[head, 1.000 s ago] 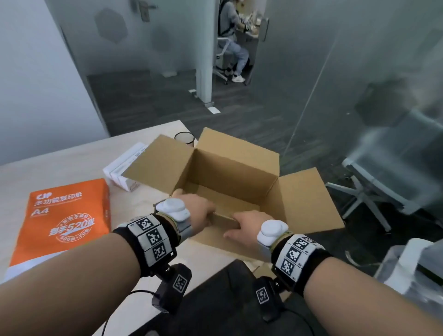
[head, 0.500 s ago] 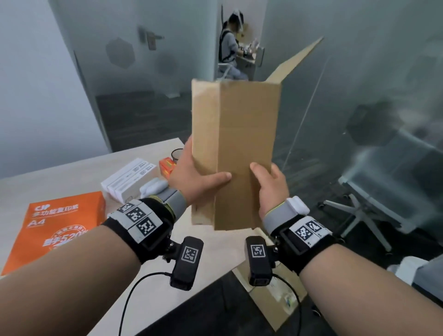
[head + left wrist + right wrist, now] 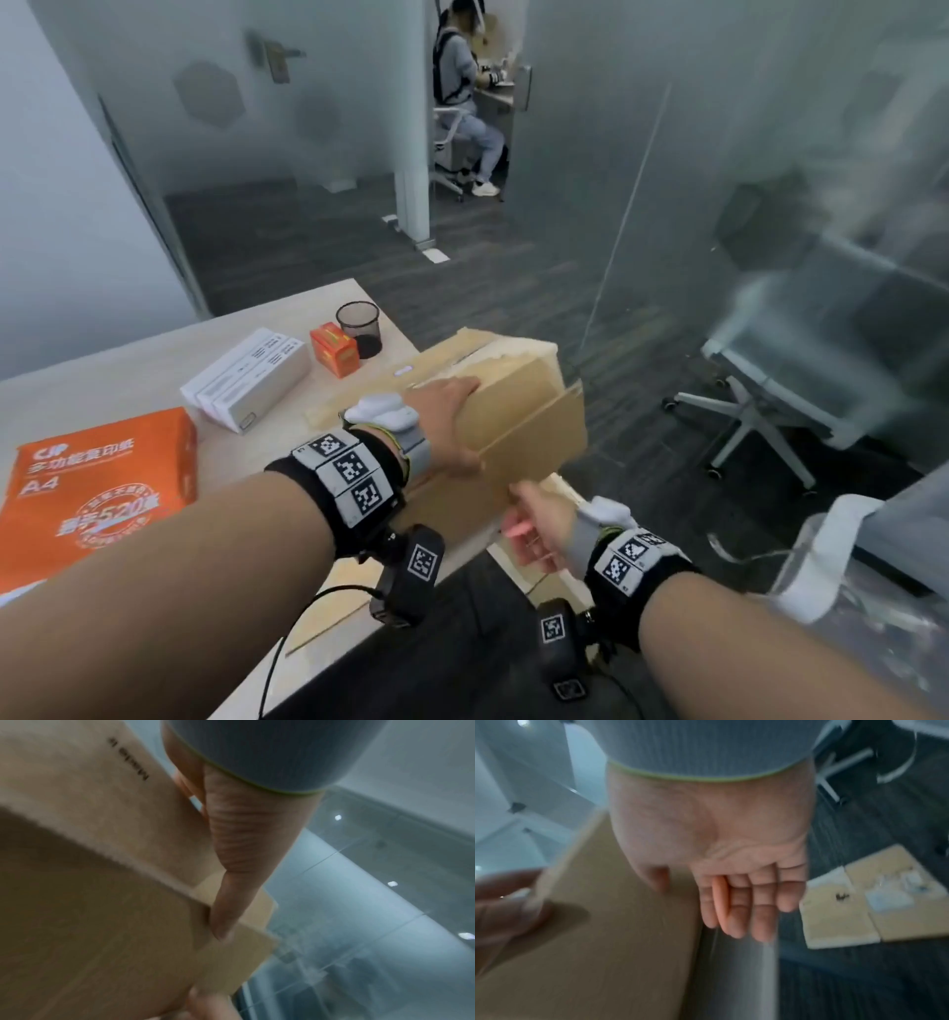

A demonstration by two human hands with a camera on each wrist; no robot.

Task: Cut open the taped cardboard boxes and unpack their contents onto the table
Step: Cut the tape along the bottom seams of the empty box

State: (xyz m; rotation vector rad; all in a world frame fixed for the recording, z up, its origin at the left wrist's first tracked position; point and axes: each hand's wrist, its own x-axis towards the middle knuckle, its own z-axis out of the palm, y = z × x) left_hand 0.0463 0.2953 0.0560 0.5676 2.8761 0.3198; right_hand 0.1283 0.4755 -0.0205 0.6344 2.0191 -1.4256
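The brown cardboard box lies tipped on its side in the air over the table's right edge, flaps loose. My left hand grips its near end, the thumb pressed on the cardboard and the fingers over the top. My right hand hangs just under the lower flap with its fingers straight and nothing in them, beside the cardboard. A second, taped box lies on the floor below.
On the table lie an orange A4 paper ream, white flat boxes, a small orange box and a black mesh cup. An office chair and glass walls stand to the right. A person sits far back.
The box, held upright in both hands half a second ago, has come down and tipped sideways. My right hand has let go and dropped below it.
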